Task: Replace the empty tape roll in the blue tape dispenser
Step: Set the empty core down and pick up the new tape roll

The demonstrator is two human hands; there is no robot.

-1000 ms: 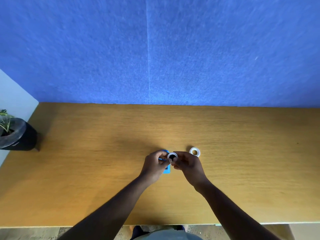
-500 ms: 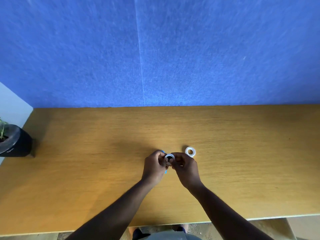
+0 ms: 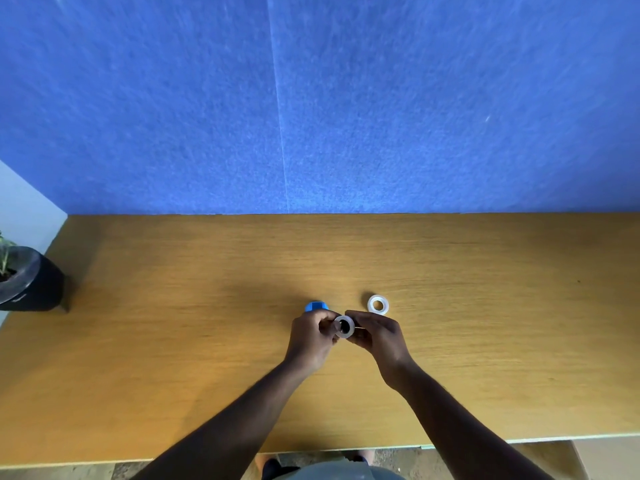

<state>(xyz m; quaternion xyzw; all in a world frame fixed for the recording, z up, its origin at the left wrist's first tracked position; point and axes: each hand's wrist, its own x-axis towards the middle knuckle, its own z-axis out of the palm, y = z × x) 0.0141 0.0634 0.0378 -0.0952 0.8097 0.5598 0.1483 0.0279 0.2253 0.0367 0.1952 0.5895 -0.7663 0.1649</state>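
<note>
Both hands are meeting over the wooden desk (image 3: 173, 341), pinching one whitish tape roll (image 3: 344, 327) with a dark core between them: the left hand (image 3: 311, 337) is closing on its left edge, the right hand (image 3: 377, 336) on its right. The blue tape dispenser (image 3: 316, 306) is peeking out just behind the left hand's knuckles, mostly hidden. A second white roll (image 3: 378, 304) is lying flat just right of the dispenser. Far left of the dispenser, one black pot (image 3: 31, 285) is holding a green plant (image 3: 5, 252). Two rolls, one dispenser.

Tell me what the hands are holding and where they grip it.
Both hands, left hand and right hand, hold a tape roll between them, fingertips pinching its outer rim on opposite sides.
</note>
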